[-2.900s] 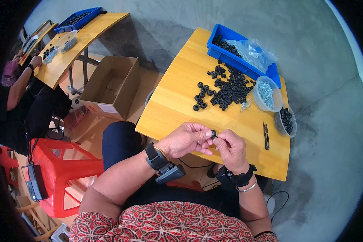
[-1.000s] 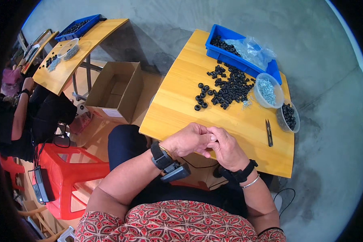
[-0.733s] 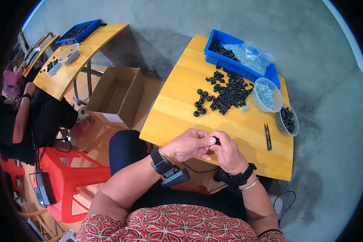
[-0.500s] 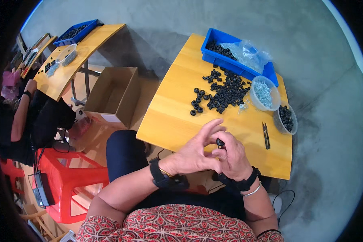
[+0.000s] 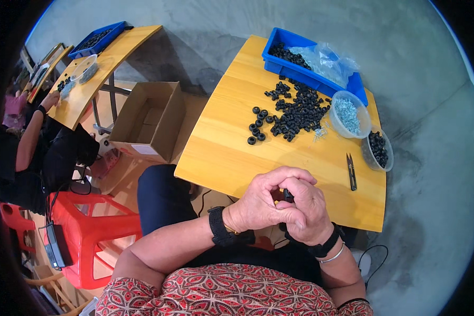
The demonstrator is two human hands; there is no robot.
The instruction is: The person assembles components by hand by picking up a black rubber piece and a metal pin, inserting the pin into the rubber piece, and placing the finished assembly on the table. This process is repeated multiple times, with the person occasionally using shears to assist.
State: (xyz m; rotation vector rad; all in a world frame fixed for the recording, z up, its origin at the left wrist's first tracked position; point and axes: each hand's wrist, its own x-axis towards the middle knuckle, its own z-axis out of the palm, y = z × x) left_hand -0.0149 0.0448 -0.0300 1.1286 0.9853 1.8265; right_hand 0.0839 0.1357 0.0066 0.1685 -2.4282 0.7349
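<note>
Above the near edge of the table, my left hand (image 5: 263, 203) and my right hand (image 5: 310, 213) are pressed together, both closed around a small black part (image 5: 288, 195). Only a bit of that part shows between the fingers, so its full shape is hidden. Left fingers reach over the top of the right hand, and the left thumb lies across its front. Beyond the hands lies a pile of small black parts (image 5: 297, 113). Several round black rings (image 5: 256, 129) are spread to its left. Thread snips (image 5: 351, 173) lie to the right of my hands.
At the back, a blue bin (image 5: 321, 79) holds black parts and a clear plastic bag (image 5: 329, 66). A tub of small metal pieces (image 5: 347, 116) and a tub of black rings (image 5: 377, 150) stand right. An open carton (image 5: 147, 124), red stool (image 5: 95, 231) and another person's arm (image 5: 29, 134) are left.
My left fingers, raised and curved apart before, have folded down over the right hand. Both hands have closed tighter round the black part and shifted slightly right.
</note>
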